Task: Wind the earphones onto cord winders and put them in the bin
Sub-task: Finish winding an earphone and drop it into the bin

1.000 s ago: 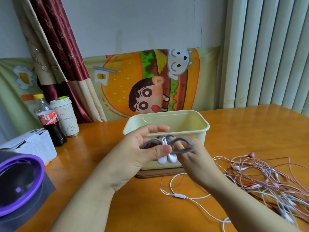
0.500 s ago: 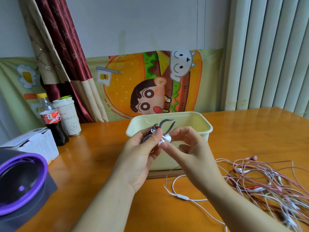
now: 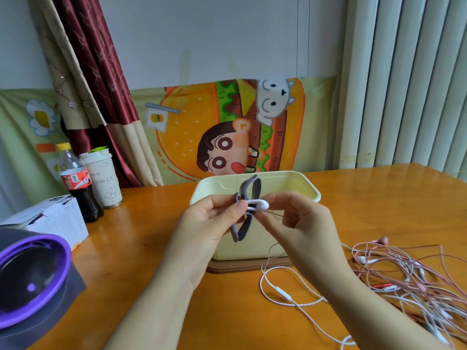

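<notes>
A grey cord winder (image 3: 246, 210) stands upright in front of the pale yellow bin (image 3: 290, 183). My left hand (image 3: 212, 223) pinches the winder at its middle, thumb against the white earbuds (image 3: 260, 204) that lie across it. My right hand (image 3: 300, 223) pinches the white earphone cord just right of the earbuds. That cord (image 3: 285, 296) trails down past my right wrist onto the table, with its inline remote lying there.
A tangle of pink and white earphones (image 3: 414, 279) lies on the orange table at the right. A cola bottle (image 3: 78, 183), a paper cup (image 3: 103, 180), a white box (image 3: 50, 221) and a purple-rimmed device (image 3: 30, 276) stand at the left.
The winder has turned from lying flat to standing upright, and both hands have risen a little. The earbuds moved from hanging below the winder to lying across its middle.
</notes>
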`<state>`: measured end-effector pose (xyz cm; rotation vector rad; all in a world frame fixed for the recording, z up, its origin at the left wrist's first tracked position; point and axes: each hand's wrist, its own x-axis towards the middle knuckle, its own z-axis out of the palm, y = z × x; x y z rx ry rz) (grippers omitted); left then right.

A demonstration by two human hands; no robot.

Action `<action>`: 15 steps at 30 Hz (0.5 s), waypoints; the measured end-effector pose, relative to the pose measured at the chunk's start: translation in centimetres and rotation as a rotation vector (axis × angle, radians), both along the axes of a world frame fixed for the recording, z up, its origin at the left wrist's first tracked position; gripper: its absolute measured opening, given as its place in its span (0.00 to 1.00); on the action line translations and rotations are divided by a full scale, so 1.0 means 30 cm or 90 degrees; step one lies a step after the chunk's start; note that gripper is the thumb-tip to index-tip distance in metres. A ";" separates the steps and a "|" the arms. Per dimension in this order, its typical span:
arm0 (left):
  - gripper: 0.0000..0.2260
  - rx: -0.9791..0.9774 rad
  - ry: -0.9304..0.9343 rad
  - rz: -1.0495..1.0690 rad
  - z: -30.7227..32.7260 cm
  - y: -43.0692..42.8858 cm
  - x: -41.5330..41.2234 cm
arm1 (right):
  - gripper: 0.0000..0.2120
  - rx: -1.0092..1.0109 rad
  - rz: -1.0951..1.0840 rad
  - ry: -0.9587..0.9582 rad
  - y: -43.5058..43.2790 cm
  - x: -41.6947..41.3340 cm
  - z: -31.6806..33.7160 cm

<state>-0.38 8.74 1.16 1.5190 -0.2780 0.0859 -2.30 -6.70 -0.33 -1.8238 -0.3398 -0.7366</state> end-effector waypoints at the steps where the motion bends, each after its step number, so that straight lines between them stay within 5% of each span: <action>1: 0.23 0.009 -0.004 -0.001 0.002 0.005 0.002 | 0.05 -0.005 -0.002 -0.001 -0.003 0.001 0.001; 15: 0.18 -0.003 0.024 -0.009 -0.002 -0.001 0.002 | 0.04 0.158 0.181 0.188 -0.021 0.000 0.045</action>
